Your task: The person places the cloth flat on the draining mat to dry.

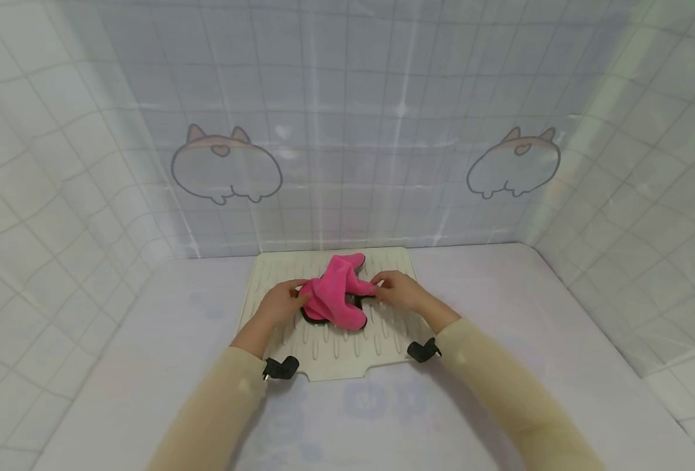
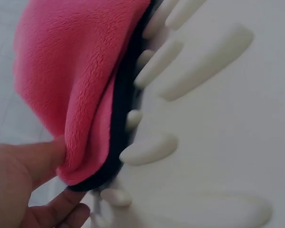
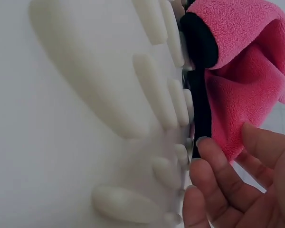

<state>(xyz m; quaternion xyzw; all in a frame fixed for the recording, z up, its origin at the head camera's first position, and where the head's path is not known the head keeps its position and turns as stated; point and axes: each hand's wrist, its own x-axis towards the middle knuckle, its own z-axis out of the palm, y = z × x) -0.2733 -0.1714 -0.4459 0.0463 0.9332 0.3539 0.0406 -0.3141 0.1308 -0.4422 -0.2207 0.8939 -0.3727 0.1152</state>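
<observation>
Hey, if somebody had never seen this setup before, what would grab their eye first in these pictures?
Most likely the bright pink cloth with dark edging, bunched up on the pale ridged mat. Next would be the left hand and right hand, pinching it from either side with their fingers. Two outlined cartoon animals also stand out on the grid-patterned backdrop beyond.

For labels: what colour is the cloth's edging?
Black edging on the cloth, best in right wrist view.
</observation>
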